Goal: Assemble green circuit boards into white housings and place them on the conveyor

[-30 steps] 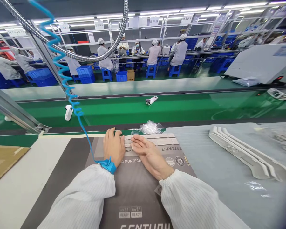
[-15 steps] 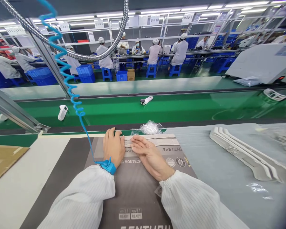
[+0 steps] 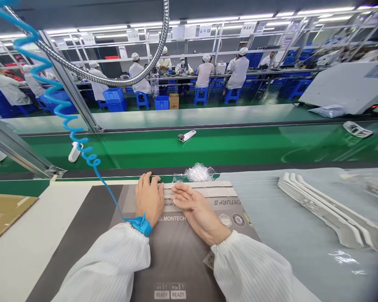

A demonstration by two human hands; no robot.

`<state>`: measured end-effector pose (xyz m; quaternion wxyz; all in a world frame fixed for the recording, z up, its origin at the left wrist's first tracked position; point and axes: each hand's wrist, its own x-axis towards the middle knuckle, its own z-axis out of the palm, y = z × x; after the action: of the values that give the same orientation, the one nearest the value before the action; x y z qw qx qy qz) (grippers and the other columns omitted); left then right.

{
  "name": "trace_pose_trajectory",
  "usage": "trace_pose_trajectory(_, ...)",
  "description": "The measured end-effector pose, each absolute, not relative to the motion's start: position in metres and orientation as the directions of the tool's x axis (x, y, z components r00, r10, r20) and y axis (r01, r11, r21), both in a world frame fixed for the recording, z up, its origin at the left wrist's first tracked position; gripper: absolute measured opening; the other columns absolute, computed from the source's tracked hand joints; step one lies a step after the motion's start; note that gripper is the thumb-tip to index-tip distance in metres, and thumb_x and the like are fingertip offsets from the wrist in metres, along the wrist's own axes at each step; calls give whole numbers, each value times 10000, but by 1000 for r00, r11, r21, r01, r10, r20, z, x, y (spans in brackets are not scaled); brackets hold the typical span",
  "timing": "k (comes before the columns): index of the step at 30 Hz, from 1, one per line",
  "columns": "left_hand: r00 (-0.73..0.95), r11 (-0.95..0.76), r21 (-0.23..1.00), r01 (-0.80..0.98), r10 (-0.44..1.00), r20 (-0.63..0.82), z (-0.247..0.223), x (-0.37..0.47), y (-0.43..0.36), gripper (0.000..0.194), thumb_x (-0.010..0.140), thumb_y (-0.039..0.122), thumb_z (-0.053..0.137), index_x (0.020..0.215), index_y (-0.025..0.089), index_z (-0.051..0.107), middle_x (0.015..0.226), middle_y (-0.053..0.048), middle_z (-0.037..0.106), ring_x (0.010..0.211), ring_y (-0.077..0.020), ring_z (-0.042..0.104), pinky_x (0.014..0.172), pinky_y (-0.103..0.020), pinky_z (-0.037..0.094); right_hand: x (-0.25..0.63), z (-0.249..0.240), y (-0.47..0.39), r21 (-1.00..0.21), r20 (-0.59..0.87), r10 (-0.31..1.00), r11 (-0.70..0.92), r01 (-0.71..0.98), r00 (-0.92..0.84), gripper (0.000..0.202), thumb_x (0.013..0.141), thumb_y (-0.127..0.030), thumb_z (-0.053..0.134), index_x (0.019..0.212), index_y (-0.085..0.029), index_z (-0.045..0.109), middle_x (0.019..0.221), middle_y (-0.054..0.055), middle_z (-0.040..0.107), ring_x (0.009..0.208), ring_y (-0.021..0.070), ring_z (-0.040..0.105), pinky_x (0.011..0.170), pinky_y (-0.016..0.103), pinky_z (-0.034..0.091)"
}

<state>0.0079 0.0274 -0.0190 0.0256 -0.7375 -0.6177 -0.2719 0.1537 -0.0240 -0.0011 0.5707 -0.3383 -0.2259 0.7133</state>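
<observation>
A flattened dark grey printed cardboard box (image 3: 179, 256) lies under both my forearms on the bench. My left hand (image 3: 149, 197) rests palm down at the far edge of the cardboard, fingers stretched forward and holding nothing. A blue wrist strap (image 3: 141, 224) with a coiled blue cord (image 3: 66, 113) is round that wrist. Close beside it, my right hand (image 3: 201, 212) is turned on its side, palm toward the left, fingers loosely stretched, with nothing visible in them. Just past the fingertips is a small heap of crumpled clear plastic (image 3: 199, 172).
A green conveyor belt (image 3: 138, 149) runs across ahead, carrying a white handheld device (image 3: 187, 135) and others. Long white plastic casings (image 3: 321, 212) lie on the grey mat at right. Brown cardboard (image 3: 9, 214) lies at left. A metal hose (image 3: 113, 80) hangs overhead; people sit beyond.
The white devices on the belt have shifted left. The coiled cord has swung left. My hands have kept almost the same place and pose on the cardboard, while the view has tilted slightly.
</observation>
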Motion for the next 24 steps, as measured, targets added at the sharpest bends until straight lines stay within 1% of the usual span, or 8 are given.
trace_pose_trajectory(9,77,-220,304,927,904,420,-21,8,29,262,927,254,463,1081,154,650,1339,-173,547,1298,-346,456,1045,-515,420,155,3,-23,-719,-219,963,-266,-642,-154,411,587,-72,818,957,-191,684,1011,17,667,893,107,620,959,264,434)
trace_pose_trajectory(13,89,-237,304,923,898,430,-22,7,26,250,923,263,466,1073,172,645,1332,-165,550,1288,-334,464,1031,-512,429,155,1,-23,-718,-224,962,-269,-641,-153,417,568,-66,826,941,-193,690,1002,19,669,878,111,622,954,276,438)
trace_pose_trajectory(16,94,-258,316,913,886,453,-19,1,31,235,915,279,480,1034,171,651,1267,-160,584,1236,-321,496,1021,-491,434,155,-1,-22,-715,-221,963,-270,-645,-157,423,555,-63,831,933,-193,693,990,24,678,864,114,623,936,281,443)
trace_pose_trajectory(19,82,-245,344,907,901,426,-7,-8,59,233,920,308,468,994,180,648,1132,-130,638,1123,-285,555,1006,-453,440,154,-2,-21,-714,-223,960,-278,-643,-167,427,544,-73,837,929,-189,696,982,33,687,850,122,627,918,292,452)
trace_pose_trajectory(20,78,-225,345,911,917,391,-2,-10,76,233,920,310,463,986,181,646,1107,-124,646,1100,-278,565,1002,-445,439,154,-2,-20,-713,-225,960,-280,-643,-168,425,544,-79,839,928,-190,696,980,34,688,848,125,628,910,296,455)
trace_pose_trajectory(21,77,-194,331,923,939,336,4,-11,95,233,918,303,465,999,180,646,1124,-125,644,1120,-279,557,1014,-444,426,154,-2,-20,-711,-227,959,-282,-645,-169,421,543,-84,840,924,-190,697,977,33,688,845,126,628,898,298,459)
trace_pose_trajectory(24,101,-176,303,936,963,248,21,-3,161,166,842,241,568,951,161,665,1081,-141,661,1105,-294,576,1011,-440,418,153,-3,-18,-696,-228,959,-282,-660,-169,408,535,-83,839,903,-191,699,959,27,688,824,124,629,860,291,464)
